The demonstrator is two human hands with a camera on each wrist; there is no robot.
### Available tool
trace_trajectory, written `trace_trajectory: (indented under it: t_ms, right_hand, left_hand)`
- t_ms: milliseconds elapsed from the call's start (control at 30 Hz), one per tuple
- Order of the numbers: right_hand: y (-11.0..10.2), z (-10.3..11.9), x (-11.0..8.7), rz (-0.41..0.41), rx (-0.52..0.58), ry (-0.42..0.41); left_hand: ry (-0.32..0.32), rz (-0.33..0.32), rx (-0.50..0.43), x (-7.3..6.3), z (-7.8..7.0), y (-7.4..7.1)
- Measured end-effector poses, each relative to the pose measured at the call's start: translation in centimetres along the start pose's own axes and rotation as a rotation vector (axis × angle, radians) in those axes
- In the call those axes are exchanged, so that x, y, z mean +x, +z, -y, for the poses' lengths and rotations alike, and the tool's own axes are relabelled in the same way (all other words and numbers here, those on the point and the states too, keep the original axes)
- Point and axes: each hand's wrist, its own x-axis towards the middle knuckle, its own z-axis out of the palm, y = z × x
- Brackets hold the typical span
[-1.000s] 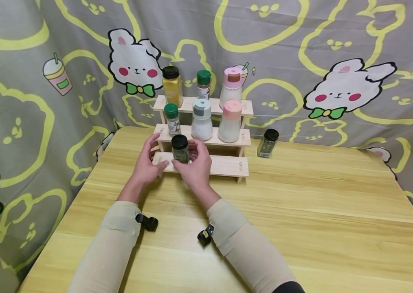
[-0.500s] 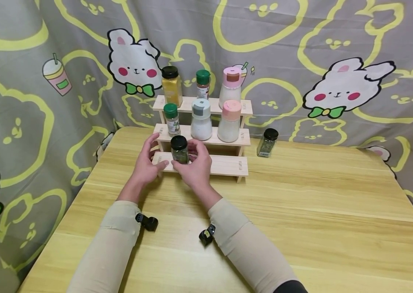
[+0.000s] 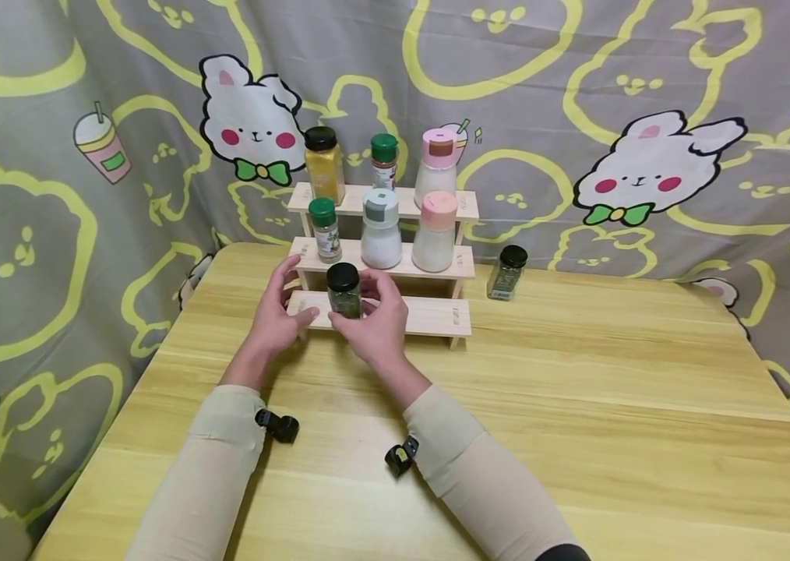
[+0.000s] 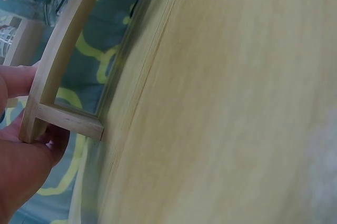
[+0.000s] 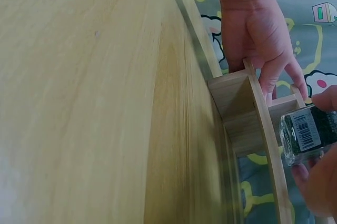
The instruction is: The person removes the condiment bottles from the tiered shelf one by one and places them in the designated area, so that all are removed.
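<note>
On the bench [image 3: 577,405] stands the rack [image 3: 463,263], the end of its lowest shelf [image 3: 433,315] clamped by the left hand [image 3: 277,315], seemingly for steadiness. Above it, the right hand [image 3: 379,321] pinches the jar [image 3: 344,300] by its sides, leaving the base free.

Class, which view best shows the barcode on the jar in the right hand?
The right wrist view: the barcode faces the camera, whole and large. The left wrist catches it small, at the top edge; the head view shows the jar but no barcode.
</note>
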Motion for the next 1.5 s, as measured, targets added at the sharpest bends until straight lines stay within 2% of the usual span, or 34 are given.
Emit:
trace_trajectory:
  t_ms: [167, 500, 1033, 1300, 1500]
  right_hand:
    - [-0.6, 0.3, -0.2, 0.010, 0.003, 0.016]
    - [-2.1, 0.8, -0.3, 0.021, 0.006, -0.018]
    - [-4.3, 1.2, -0.4, -0.018, 0.043, -0.059]
    - [-5.7, 1.4, -0.5, -0.044, 0.008, -0.064]
    - [-6.6, 1.3, -0.5, -0.067, 0.007, -0.057]
  left_hand:
    - [-0.011, -0.006, -0.016, 0.0, 0.1, -0.1]
    - [-0.011, -0.005, -0.006, 0.0, -0.1, 0.0]
    - [-0.028, -0.005, 0.001, 0.0, -0.2, 0.0]
    - [-0.008, -0.003, -0.002, 0.0, -0.2, 0.1]
    - [-0.028, -0.004, -0.007, 0.3, 0.5, 0.1]
